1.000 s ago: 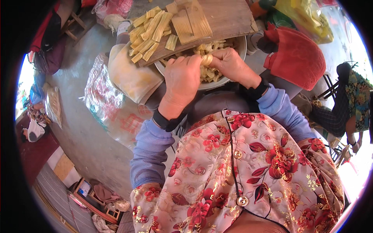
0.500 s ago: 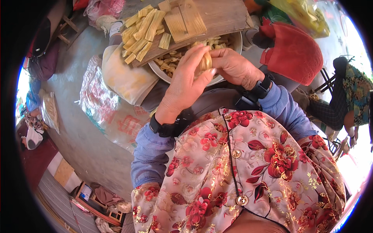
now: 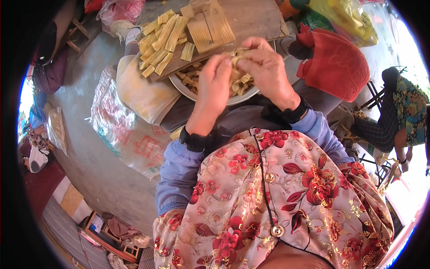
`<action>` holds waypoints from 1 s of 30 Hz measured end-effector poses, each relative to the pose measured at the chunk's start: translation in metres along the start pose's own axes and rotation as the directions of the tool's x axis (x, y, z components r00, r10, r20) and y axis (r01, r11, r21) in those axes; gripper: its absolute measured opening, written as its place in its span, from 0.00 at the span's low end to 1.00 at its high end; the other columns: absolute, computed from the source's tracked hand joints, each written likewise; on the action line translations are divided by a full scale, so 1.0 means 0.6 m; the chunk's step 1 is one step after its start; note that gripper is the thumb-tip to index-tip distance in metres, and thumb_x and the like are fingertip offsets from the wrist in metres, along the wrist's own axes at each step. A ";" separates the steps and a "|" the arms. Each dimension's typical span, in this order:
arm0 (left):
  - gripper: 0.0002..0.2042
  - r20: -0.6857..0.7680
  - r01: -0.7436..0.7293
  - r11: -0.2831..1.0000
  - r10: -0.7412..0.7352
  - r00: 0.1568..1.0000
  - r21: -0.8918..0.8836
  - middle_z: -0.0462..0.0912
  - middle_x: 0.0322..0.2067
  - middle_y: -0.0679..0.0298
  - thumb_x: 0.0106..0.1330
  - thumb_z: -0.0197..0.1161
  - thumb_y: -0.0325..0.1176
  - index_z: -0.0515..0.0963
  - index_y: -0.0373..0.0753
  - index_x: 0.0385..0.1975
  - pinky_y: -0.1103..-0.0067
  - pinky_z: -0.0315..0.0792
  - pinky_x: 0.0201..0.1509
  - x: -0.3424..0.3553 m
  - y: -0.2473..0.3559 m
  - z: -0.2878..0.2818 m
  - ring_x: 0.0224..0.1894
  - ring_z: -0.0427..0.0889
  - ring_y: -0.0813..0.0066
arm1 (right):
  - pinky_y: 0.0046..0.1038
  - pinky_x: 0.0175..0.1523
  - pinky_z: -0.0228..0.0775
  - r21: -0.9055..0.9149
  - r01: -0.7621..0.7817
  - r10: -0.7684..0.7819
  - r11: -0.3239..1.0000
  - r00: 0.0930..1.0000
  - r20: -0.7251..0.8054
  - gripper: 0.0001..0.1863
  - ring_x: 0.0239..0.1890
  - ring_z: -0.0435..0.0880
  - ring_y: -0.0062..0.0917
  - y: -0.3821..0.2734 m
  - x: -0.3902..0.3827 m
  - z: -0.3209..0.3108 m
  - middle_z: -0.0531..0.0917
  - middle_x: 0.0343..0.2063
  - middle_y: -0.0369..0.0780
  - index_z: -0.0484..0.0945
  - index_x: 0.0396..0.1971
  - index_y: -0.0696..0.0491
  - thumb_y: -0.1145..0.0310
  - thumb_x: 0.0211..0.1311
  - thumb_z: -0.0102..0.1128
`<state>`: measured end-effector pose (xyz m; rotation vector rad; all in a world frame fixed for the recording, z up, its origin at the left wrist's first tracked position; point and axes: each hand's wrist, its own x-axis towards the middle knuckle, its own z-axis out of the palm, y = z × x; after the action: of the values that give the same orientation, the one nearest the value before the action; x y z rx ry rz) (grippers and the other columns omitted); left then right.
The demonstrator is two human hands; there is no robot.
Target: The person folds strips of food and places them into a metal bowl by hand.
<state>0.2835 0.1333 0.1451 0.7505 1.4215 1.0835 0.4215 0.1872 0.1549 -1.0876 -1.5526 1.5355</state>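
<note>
Operator: Where is the workpiece, and how is it held?

Supervisor: The pale yellow strip (image 3: 234,62) sits at the clock's centre, twelve o'clock being the top of the view. The left hand (image 3: 212,82), between seven and eight o'clock, and the right hand (image 3: 265,74), at four, appear to pinch it between thumbs and fingers. The fingers cover most of it; exact contact cannot be told.

Operator: What lies around it?

Supervisor: Below the hands, the basin (image 3: 179,89) contains bent pieces (image 3: 245,83). Between nine and ten o'clock, loose strips (image 3: 163,40) are piled on the wooden board (image 3: 257,22); a grooved slab (image 3: 204,33) lies at eleven.

Operator: How is the strip best handled?

Supervisor: In my judgement, set the thumbs close together and apply light, even pressure; ribbed material may split lengthwise. Work over the basin, so fragments drop inside.
</note>
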 end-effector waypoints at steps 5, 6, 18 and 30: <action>0.11 0.190 0.173 0.971 -0.141 0.972 -0.167 0.69 0.19 0.68 0.68 0.51 0.35 0.68 0.38 0.25 0.83 0.60 0.20 -0.045 -0.001 -0.009 0.19 0.64 0.83 | 0.17 0.45 0.66 0.162 -0.003 0.017 0.987 0.996 -0.083 0.06 0.40 0.75 0.19 0.021 0.007 -0.011 0.75 0.42 0.35 0.80 0.32 0.61 0.78 0.54 0.59; 0.11 0.189 0.172 0.971 -0.140 0.972 -0.166 0.69 0.19 0.68 0.68 0.51 0.35 0.68 0.38 0.25 0.83 0.60 0.20 -0.042 -0.004 -0.008 0.19 0.64 0.83 | 0.17 0.45 0.66 0.163 -0.001 0.015 0.987 0.997 -0.082 0.06 0.40 0.75 0.19 0.018 0.008 -0.021 0.75 0.42 0.35 0.80 0.32 0.61 0.78 0.54 0.59; 0.11 -0.030 -0.301 0.822 0.359 0.933 0.483 0.69 0.15 0.56 0.63 0.58 0.33 0.70 0.34 0.21 0.73 0.63 0.22 -0.029 0.010 -0.003 0.18 0.70 0.67 | 0.21 0.32 0.68 -0.363 0.276 -0.251 0.890 0.961 0.115 0.06 0.24 0.73 0.17 -0.034 -0.011 -0.058 0.77 0.20 0.37 0.77 0.32 0.61 0.74 0.62 0.57; 0.10 0.179 -0.567 0.430 0.665 0.725 0.703 0.73 0.17 0.57 0.55 0.64 0.30 0.69 0.38 0.18 0.68 0.66 0.23 -0.028 0.029 -0.017 0.21 0.74 0.55 | 0.24 0.38 0.71 -0.505 0.279 -0.138 0.817 0.944 0.299 0.16 0.33 0.76 0.20 -0.065 0.019 -0.082 0.81 0.32 0.38 0.76 0.44 0.59 0.65 0.60 0.59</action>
<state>0.2737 0.1227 0.1670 1.9618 1.7506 1.0941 0.4577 0.2200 0.1961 -0.9874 -2.2970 1.1324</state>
